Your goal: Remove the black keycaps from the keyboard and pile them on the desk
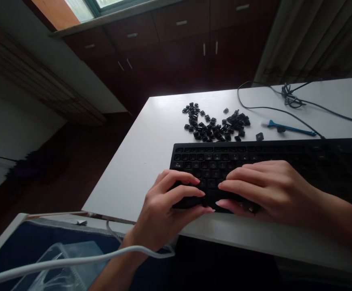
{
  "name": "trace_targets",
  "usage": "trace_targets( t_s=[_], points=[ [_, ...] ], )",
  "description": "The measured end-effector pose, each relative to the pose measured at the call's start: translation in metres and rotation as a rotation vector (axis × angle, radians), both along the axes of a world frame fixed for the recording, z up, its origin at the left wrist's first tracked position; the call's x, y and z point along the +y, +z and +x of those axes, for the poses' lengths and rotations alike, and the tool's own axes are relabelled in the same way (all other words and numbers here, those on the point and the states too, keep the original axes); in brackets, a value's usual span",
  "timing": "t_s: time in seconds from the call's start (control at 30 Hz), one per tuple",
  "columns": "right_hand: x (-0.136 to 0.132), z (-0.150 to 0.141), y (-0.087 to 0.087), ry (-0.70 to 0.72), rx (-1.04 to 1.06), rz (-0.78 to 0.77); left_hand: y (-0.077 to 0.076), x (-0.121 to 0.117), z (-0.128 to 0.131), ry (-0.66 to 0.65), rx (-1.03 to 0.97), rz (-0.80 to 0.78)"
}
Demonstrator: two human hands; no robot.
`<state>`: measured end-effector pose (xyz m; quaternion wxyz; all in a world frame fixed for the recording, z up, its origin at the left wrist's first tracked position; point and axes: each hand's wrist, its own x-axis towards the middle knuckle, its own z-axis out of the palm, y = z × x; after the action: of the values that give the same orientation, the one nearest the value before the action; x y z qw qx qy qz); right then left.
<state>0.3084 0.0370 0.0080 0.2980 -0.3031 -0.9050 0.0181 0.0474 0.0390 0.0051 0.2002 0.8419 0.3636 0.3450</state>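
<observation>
A black keyboard [208, 163] lies along the front edge of the white table, with some key positions in its upper rows lacking caps. My left hand [164, 202] rests over its lower left part, fingers apart and thumb along the front edge near a small dark piece I cannot identify. Close by on the right, my right hand [269, 190] is curled over the lower rows, fingertips on the keys and thumb at the front edge. Something dark with shiny spots shows under its palm, too dim to name. Behind the keyboard lies a pile of loose black keycaps [214, 129].
A single keycap [259, 136] and a blue brush [291, 128] lie behind the keyboard, beside a black cable [291, 99]. A white cable [73, 260] crosses in front of my left forearm. An open drawer [18, 238] holds a clear plastic bag [70, 262].
</observation>
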Motion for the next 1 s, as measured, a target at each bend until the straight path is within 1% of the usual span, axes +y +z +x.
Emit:
trace_targets(
  t_s=[0.1,0.17,0.27,0.53,0.7,1.0],
  points=[
    [-0.0054,-0.0097,-0.0030,0.037,-0.009,0.046,-0.0032,-0.0067,-0.0004,0.042,-0.082,-0.102],
    [-0.0074,-0.0113,-0.0038,0.067,-0.013,0.056,-0.0028,-0.0077,-0.0002,0.047,-0.138,-0.178],
    [-0.0085,-0.0106,-0.0035,0.098,-0.004,0.045,-0.0014,-0.0076,-0.0004,0.046,-0.199,-0.231],
    [-0.0093,-0.0113,-0.0026,0.132,0.013,0.030,-0.0007,-0.0061,0.0007,0.039,-0.192,-0.236],
    [-0.0095,-0.0113,-0.0028,0.109,0.024,0.059,-0.0009,-0.0067,-0.0001,0.027,-0.152,-0.219],
    [-0.0095,-0.0128,-0.0029,0.118,0.014,0.098,-0.0008,-0.0060,0.0009,-0.020,-0.127,-0.178]
  ],
)
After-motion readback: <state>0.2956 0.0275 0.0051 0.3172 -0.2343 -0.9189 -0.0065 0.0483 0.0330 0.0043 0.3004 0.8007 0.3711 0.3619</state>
